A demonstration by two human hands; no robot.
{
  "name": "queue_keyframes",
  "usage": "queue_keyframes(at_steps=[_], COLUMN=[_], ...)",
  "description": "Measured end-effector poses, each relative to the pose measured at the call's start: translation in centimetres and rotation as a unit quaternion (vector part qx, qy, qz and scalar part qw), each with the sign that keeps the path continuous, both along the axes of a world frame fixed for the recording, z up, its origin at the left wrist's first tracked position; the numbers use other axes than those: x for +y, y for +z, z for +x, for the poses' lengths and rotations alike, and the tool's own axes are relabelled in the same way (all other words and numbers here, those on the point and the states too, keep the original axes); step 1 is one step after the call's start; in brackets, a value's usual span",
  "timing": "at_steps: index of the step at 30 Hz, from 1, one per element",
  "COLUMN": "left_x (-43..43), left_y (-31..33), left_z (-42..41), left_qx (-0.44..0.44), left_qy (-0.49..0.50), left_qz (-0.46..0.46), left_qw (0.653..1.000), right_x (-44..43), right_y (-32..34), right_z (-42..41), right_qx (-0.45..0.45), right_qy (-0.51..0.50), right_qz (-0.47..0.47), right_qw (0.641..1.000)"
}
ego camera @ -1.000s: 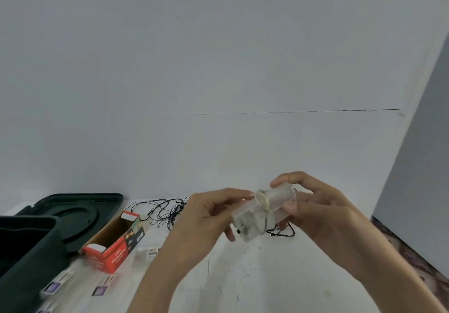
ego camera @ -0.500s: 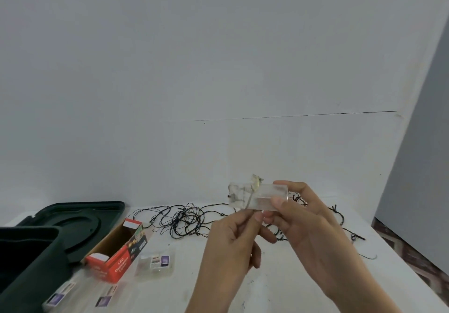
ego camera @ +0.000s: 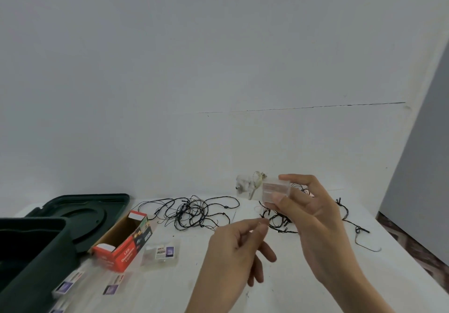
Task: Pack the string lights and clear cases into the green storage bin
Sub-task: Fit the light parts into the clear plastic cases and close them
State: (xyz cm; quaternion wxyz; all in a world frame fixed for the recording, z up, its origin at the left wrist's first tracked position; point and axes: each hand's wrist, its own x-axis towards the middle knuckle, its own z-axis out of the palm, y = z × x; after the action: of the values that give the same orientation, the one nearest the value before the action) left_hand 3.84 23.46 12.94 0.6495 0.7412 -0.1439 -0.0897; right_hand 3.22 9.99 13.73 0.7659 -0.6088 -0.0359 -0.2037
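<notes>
My right hand (ego camera: 313, 218) holds a clear case (ego camera: 275, 191) up over the white table, thumb on its front. A small clear box with a coil of thin pale wire (ego camera: 250, 185) hangs at the case's left end. My left hand (ego camera: 237, 247) is lower, thumb and forefinger pinched together on what looks like a fine strand of that wire. Black string lights (ego camera: 192, 213) lie tangled on the table behind my hands. The green storage bin (ego camera: 29, 259) stands open at the left edge. Flat clear cases (ego camera: 161, 252) lie near it.
The bin's green lid (ego camera: 82, 213) lies flat behind the bin. An open red cardboard box (ego camera: 124, 247) lies on its side beside it. More black wire (ego camera: 352, 220) trails to the table's right edge. A bare wall rises behind the table.
My left hand has let go of the case and dropped down and away from it, still pinching. My right hand keeps the case raised. The view has tilted down a little.
</notes>
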Motion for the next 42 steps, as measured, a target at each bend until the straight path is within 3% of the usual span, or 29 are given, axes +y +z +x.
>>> queue_keyframes(at_steps=[5, 6, 8, 13, 17, 19, 23, 26, 31, 35, 38, 42], left_x=[0.2, 0.4, 0.4, 0.6, 1.7, 2.4, 3.4, 3.5, 2.8, 1.1, 0.4, 0.1], left_y=[0.0, 0.0, -0.6, 0.8, 2.9, 3.5, 4.5, 3.9, 1.1, -0.2, -0.7, -1.4], left_z=[-1.0, -1.1, -0.9, -1.1, -0.1, 1.3, 3.1, 3.7, 3.5, 2.1, 1.1, 0.4], left_qx=[-0.127, -0.172, -0.311, -0.474, -0.529, -0.494, -0.278, -0.178, -0.08, -0.045, -0.083, -0.168], left_qy=[0.01, 0.022, 0.064, 0.069, 0.04, 0.034, -0.016, -0.042, -0.036, 0.019, 0.07, 0.123], left_qz=[0.191, 0.237, 0.344, 0.385, 0.368, 0.354, 0.206, 0.093, -0.027, -0.07, -0.03, 0.092], left_qw=[0.973, 0.956, 0.884, 0.789, 0.764, 0.793, 0.938, 0.979, 0.996, 0.996, 0.994, 0.974], right_x=[-0.4, -0.5, -0.6, -0.6, -0.8, -1.1, -2.0, -2.5, -2.3, -1.5, -1.1, -0.7], right_y=[0.1, 0.0, -0.2, -0.9, -1.4, -1.1, -0.2, -0.1, -0.6, -0.8, -1.2, -1.4], right_z=[0.2, 0.3, 0.3, 0.1, -0.5, -1.0, -1.9, -2.0, -1.4, -0.9, -0.7, -0.5], right_qx=[-0.027, -0.029, -0.036, -0.022, 0.003, 0.019, 0.052, 0.076, 0.072, 0.082, 0.089, 0.094], right_qy=[-0.063, -0.074, -0.091, -0.105, -0.021, 0.034, 0.152, 0.231, 0.262, 0.219, 0.171, 0.106], right_qz=[-0.061, -0.07, -0.082, -0.176, -0.266, -0.265, -0.185, -0.072, 0.134, 0.213, 0.236, 0.204], right_qw=[0.996, 0.994, 0.992, 0.979, 0.964, 0.963, 0.97, 0.967, 0.953, 0.949, 0.952, 0.969])
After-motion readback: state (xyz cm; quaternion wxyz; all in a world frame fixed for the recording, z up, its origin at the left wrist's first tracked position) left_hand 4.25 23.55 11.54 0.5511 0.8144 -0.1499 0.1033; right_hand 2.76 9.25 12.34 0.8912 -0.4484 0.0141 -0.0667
